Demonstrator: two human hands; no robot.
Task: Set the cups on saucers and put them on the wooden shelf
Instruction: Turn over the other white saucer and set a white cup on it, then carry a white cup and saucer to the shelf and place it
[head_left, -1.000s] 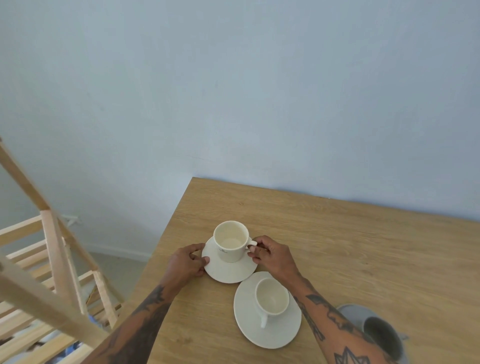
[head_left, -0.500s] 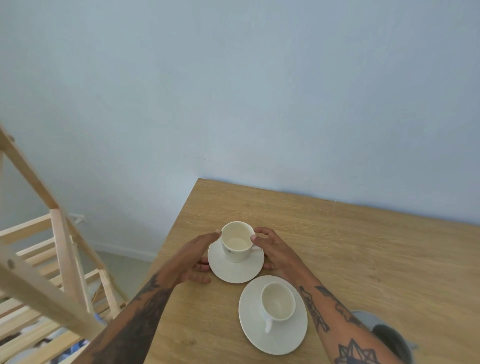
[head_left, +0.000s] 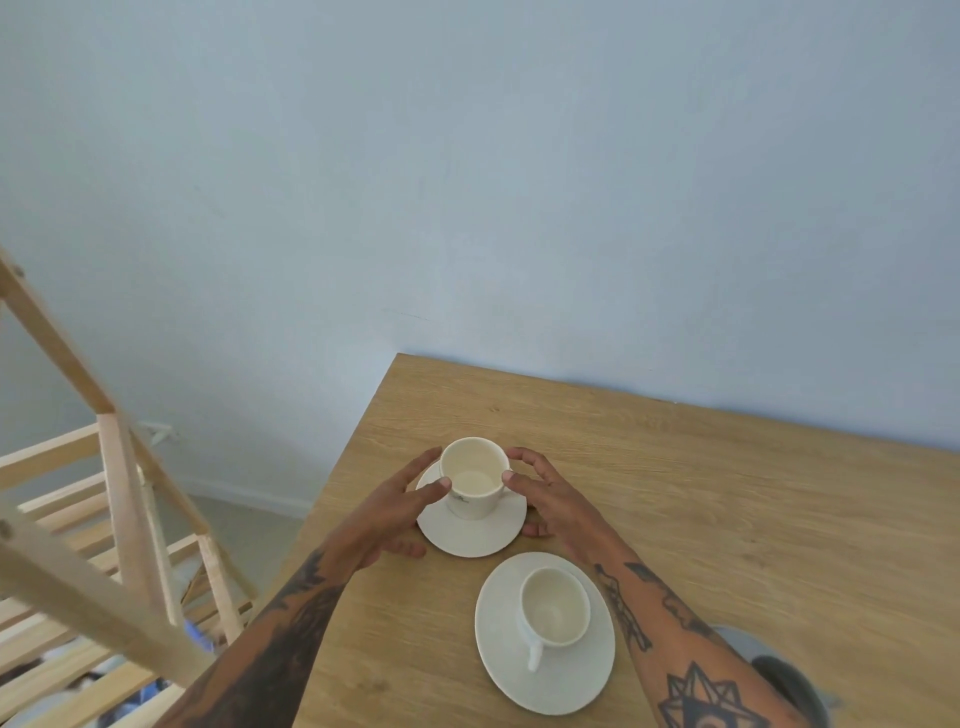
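Firstly, I note a small dark mark printed low on the near side of the far cup; it is too small for me to read. That cup stands upright on the far saucer, on the wooden table. Both hands flank this pair. I see the left hand with fingers spread, its thumb tip touching the cup's left wall and its lower fingers lying on the table at the saucer's left edge. The right hand is likewise spread, one fingertip against the cup's right rim and a lower finger at the saucer's right edge; neither hand is closed around anything, and I cannot tell whether the fingers reach under the saucer. Nearer and to the right, a second cup sits on a second saucer, handle pointing toward the near edge, untouched. A grey cup shows partly behind the right forearm. I record the wooden shelf standing left of the table, well apart from both cups.
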